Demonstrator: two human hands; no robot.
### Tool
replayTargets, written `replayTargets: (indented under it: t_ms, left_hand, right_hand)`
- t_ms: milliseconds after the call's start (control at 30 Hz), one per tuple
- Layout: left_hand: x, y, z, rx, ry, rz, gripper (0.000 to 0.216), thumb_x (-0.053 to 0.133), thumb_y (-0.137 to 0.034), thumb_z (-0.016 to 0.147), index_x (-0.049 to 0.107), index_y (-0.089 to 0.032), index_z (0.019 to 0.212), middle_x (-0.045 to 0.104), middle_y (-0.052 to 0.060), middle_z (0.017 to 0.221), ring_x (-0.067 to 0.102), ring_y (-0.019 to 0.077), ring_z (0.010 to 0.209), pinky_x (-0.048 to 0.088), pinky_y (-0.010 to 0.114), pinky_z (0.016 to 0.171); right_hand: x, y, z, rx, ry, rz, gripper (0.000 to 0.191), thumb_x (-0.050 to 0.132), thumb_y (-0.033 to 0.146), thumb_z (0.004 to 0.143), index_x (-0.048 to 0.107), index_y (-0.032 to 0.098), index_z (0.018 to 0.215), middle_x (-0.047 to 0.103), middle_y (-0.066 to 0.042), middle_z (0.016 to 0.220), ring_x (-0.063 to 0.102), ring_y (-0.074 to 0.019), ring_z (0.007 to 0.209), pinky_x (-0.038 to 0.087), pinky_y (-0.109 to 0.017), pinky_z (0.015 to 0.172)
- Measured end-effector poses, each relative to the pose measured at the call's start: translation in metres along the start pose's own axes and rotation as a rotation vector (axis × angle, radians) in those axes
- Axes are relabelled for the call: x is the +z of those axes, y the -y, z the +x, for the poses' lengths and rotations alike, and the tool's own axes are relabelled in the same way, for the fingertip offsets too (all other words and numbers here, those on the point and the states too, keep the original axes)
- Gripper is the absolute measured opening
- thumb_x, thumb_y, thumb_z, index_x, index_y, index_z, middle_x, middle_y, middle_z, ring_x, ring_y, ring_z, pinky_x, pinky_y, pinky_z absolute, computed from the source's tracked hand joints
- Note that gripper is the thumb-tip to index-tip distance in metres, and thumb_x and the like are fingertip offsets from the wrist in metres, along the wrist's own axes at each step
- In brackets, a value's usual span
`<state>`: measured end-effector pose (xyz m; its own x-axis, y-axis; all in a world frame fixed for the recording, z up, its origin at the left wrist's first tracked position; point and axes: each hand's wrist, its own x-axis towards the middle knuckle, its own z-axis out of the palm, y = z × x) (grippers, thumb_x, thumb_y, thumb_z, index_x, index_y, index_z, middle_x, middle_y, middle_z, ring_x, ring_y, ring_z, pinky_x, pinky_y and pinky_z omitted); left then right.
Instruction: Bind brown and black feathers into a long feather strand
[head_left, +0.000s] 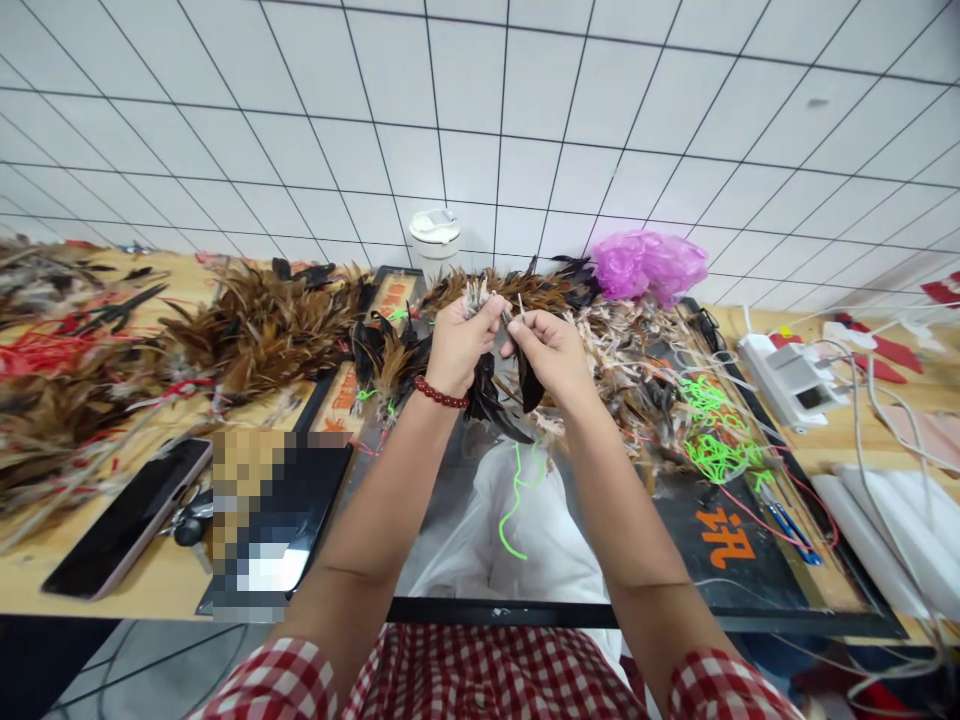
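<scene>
My left hand (463, 345) is closed around a bunch of feathers, with pale quill ends (478, 294) sticking up above the fingers and dark plumes hanging below. Close beside it, my right hand (549, 350) pinches a single dark feather (530, 385) by its shaft, the vane pointing down. Both hands are raised over a dark, framed board (645, 520). Behind and around them lie brown and black feathers (517, 290). A bright green string (513, 520) lies on white cloth below the hands.
Heaps of brown feathers (255, 325) spread left. Two phones, one a black phone (127, 520), lie front left. A white lidded cup (436, 240) and a pink plastic bag (649, 265) stand at the back. Right are tangled green strings (716, 435), blue snips (795, 530) and a white power strip (791, 380).
</scene>
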<state>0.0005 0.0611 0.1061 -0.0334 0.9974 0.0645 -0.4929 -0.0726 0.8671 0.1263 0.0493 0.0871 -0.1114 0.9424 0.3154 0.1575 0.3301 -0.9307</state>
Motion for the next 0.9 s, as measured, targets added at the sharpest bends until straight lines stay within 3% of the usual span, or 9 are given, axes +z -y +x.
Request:
replayTargets:
  t_ms: [267,433,567,733,900]
  left_hand:
    - [0.0,0.008,-0.006,0.03,0.045,0.072,0.022,0.078,-0.025,0.073,0.064,-0.011,0.066,0.049,-0.003,0.048,0.039,0.0035,0.037,0.026,0.018,0.038]
    - [-0.007,0.017,0.0,0.151,0.028,0.13,0.019,0.073,-0.024,0.079,0.062,-0.013,0.069,0.056,-0.002,0.062,0.05,0.0049,0.055,0.041,0.016,0.053]
    - [-0.003,0.018,-0.002,0.073,0.08,0.107,0.022,0.068,-0.03,0.084,0.056,-0.015,0.072,0.051,-0.004,0.058,0.046,0.0049,0.05,0.039,0.017,0.049]
    - [0.008,0.015,-0.012,-0.021,0.092,0.051,0.025,0.073,-0.035,0.079,0.061,-0.013,0.077,0.046,-0.006,0.054,0.04,0.0026,0.043,0.031,0.016,0.042]
    - [0.008,0.009,-0.016,-0.154,0.222,0.016,0.028,0.074,-0.039,0.078,0.063,-0.013,0.078,0.04,-0.008,0.045,0.043,0.0047,0.037,0.032,0.017,0.039]
  right_hand:
    - [-0.003,0.004,-0.004,-0.036,-0.028,-0.175,0.022,0.05,0.035,0.091,0.059,0.02,0.077,0.068,0.0,0.07,0.06,-0.0136,0.067,0.045,-0.025,0.069]
    - [-0.008,0.01,-0.009,-0.053,-0.084,-0.519,0.025,0.046,0.036,0.094,0.063,0.021,0.083,0.067,-0.001,0.072,0.061,-0.0166,0.069,0.043,-0.027,0.07]
    - [-0.008,0.015,-0.015,-0.03,-0.095,-0.609,0.025,0.043,0.036,0.097,0.063,0.023,0.089,0.067,0.0,0.069,0.061,-0.0165,0.065,0.043,-0.027,0.069]
    - [-0.003,0.018,-0.017,-0.036,-0.116,-0.448,0.023,0.046,0.037,0.096,0.059,0.022,0.084,0.062,0.002,0.06,0.059,-0.0136,0.059,0.044,-0.026,0.068]
    - [-0.007,0.015,-0.012,0.045,0.062,0.062,0.038,0.056,0.054,0.088,0.053,0.02,0.071,0.063,0.001,0.059,0.058,-0.0108,0.053,0.049,-0.026,0.064]
